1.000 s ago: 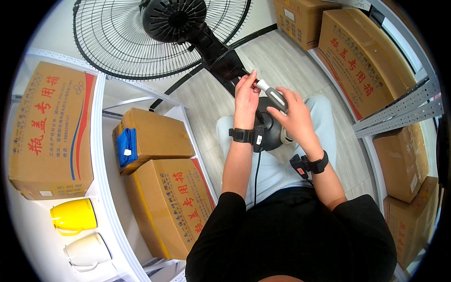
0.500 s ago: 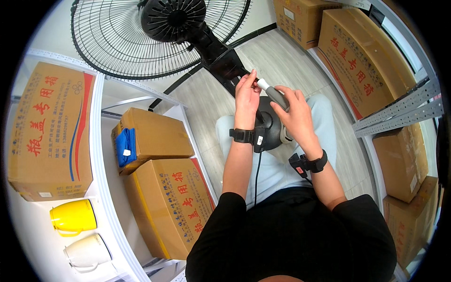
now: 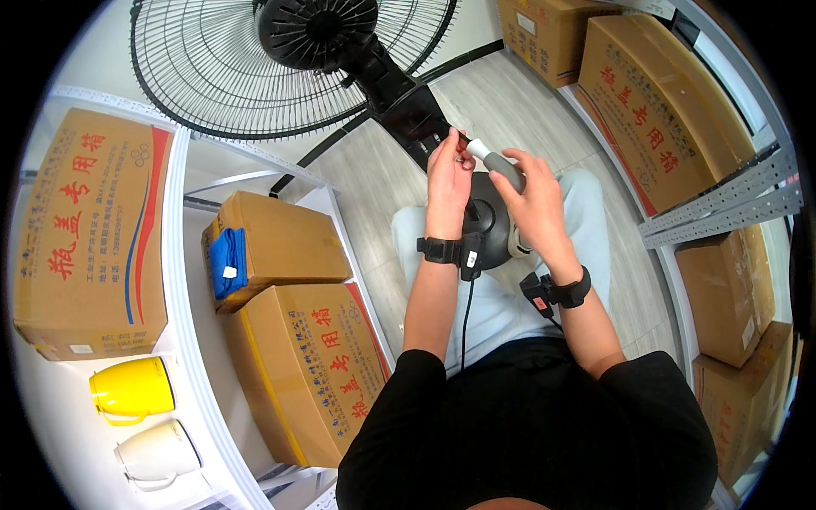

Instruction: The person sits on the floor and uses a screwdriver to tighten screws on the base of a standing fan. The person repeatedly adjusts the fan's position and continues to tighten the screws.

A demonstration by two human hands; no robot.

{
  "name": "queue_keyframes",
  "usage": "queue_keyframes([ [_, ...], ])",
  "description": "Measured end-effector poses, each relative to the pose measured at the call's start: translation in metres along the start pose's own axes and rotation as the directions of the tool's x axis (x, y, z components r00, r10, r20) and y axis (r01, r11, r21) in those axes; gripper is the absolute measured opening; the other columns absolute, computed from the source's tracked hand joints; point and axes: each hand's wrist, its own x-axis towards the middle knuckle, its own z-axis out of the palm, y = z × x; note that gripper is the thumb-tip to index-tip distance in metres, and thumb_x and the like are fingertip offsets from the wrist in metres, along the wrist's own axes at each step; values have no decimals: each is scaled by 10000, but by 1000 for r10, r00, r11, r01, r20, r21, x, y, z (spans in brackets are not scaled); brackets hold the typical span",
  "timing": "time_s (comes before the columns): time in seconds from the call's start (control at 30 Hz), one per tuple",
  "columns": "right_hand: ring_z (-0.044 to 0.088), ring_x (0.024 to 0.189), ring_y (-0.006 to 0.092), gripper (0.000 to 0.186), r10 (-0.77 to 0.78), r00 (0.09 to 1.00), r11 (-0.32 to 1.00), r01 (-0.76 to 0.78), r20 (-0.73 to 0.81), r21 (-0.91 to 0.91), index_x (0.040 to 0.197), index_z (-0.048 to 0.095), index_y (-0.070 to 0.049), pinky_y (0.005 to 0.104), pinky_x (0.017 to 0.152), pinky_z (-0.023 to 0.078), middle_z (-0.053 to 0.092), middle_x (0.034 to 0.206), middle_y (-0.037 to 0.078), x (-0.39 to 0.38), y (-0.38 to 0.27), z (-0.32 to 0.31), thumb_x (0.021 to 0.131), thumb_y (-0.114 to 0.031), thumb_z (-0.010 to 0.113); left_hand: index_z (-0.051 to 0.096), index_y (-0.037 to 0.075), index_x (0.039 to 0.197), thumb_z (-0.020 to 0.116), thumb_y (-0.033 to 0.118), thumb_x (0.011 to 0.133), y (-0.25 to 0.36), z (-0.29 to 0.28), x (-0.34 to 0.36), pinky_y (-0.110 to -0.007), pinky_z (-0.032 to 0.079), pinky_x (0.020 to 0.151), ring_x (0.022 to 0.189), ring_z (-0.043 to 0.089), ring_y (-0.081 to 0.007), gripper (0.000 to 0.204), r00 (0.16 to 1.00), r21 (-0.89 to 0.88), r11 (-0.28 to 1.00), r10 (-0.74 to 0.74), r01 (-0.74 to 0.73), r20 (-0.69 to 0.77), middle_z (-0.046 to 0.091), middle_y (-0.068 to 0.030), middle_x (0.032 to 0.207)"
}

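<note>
A black floor fan (image 3: 316,30) stands before me, its wire cage tilted toward the upper left. My right hand (image 3: 537,197) has its fingers around the grey handle of a screwdriver (image 3: 503,167) with a white collar. The tool points up and left at the fan's black neck bracket (image 3: 414,119). Beside that bracket, my left hand (image 3: 448,180) is closed in a pinch near the screwdriver's front end; what lies between its fingertips is too small to make out. Below both hands the fan's round black base (image 3: 489,223) sits on the floor between my legs.
Cardboard boxes (image 3: 93,229) fill the left rack, and more boxes (image 3: 654,110) line the right one. A yellow mug (image 3: 132,389) and a white mug (image 3: 157,450) are on the left shelf. A folded blue cloth (image 3: 228,263) hangs over a carton. Cables run from my wrist straps.
The screwdriver handle and the right hand's fingers have shifted slightly. The left hand keeps its pinch by the bracket. The whole view has moved a little.
</note>
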Motion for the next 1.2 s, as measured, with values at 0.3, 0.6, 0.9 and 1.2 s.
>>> queue_keyframes([
  [0.3, 659, 724, 214, 381, -85, 996, 995, 85, 6, -44, 1147, 569, -61, 315, 626, 496, 640, 912, 135, 3, 2, -1, 829, -243, 674, 538, -74, 1028, 482, 12, 874, -41, -86, -13, -265, 472, 683, 843, 573, -207, 185, 975, 53, 986, -145, 156, -167, 588, -165, 970],
  [0.6, 644, 807, 332, 348, 262, 935, 916, -319, 238, 245, 1109, 588, -56, 372, 716, 502, 657, 907, 177, 9, -2, -3, 825, -245, 657, 434, -118, 1132, 427, -74, 883, -65, -121, -26, -372, 474, 945, 1031, 566, -326, 254, 958, 43, 981, -174, 189, -229, 540, -244, 1105],
  [0.9, 647, 730, 345, 358, -22, 995, 1000, 23, 102, -16, 1104, 585, -58, 375, 648, 498, 650, 820, 197, 8, 0, 3, 816, -255, 666, 469, -80, 1094, 432, 51, 952, -65, -124, -25, -384, 473, 952, 1025, 580, -330, 197, 972, 39, 990, -129, 139, -197, 563, -224, 1084],
  [1.2, 649, 608, 88, 469, 343, 836, 759, -516, 429, 397, 1159, 585, -22, 209, 462, 449, 656, 783, 68, 18, 15, 5, 822, -335, 680, 420, -103, 1117, 427, -32, 912, -61, -123, -26, -391, 448, 997, 1098, 550, -355, 217, 983, -43, 993, -112, 107, -145, 527, -259, 1154],
])
